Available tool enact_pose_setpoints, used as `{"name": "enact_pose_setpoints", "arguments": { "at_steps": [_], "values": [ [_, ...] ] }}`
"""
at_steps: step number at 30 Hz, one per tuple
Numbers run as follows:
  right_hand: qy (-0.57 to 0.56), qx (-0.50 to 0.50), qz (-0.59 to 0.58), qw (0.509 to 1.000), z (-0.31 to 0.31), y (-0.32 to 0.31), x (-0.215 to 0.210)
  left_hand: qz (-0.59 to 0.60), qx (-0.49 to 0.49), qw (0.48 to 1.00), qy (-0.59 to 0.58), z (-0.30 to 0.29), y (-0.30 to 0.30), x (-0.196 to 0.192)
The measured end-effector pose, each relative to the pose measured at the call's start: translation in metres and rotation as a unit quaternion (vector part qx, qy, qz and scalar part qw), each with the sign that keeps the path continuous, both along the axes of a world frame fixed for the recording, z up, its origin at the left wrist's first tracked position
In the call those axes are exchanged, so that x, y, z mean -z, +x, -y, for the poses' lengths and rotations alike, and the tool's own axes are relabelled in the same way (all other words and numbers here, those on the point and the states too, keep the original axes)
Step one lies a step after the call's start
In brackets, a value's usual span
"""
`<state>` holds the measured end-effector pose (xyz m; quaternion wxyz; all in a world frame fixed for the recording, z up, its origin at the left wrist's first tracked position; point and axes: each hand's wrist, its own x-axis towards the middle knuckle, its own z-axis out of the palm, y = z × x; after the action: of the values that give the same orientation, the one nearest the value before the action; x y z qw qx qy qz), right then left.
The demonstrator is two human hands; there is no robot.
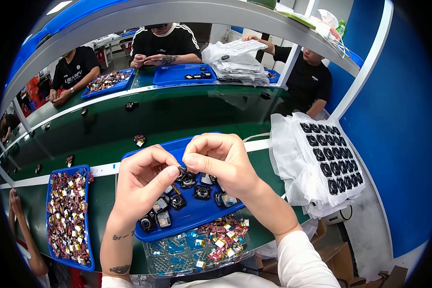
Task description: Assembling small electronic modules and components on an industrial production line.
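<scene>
Within the left hand (144, 180), a black part (182, 174), partly hidden.

A gray shelf (177, 12) runs above a green desk (103, 194) beside a blue wall (410, 144), a ceiling light (59, 6) glowing at upper left.

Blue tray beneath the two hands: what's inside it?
Inside the blue tray lie several black round parts and squarish grey-faced pieces. The left hand and right hand block some of the view; whatever they cover cannot be seen.
</scene>
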<state>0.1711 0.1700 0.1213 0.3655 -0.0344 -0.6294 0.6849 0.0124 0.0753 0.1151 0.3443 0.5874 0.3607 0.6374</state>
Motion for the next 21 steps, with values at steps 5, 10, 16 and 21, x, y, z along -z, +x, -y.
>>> {"name": "enact_pose_setpoints", "arguments": {
  "at_steps": [5, 10, 16, 21],
  "values": [
    [0.052, 0.031, 0.008, 0.998, -0.001, 0.000, 0.000, -0.028, -0.001, 1.000, -0.002, 0.003, -0.004, -0.001],
    [0.104, 0.070, 0.024, 0.992, -0.005, 0.000, 0.003, -0.024, 0.018, 1.000, 0.007, 0.007, -0.002, -0.004],
    [0.262, -0.080, 0.167, 0.947, -0.008, 0.008, -0.005, -0.019, -0.051, 0.998, 0.034, 0.014, -0.018, -0.011],
    [0.437, -0.302, 0.308, 0.789, 0.001, -0.002, 0.011, -0.031, -0.068, 0.996, 0.039, 0.012, -0.019, -0.015]
  ]
}}
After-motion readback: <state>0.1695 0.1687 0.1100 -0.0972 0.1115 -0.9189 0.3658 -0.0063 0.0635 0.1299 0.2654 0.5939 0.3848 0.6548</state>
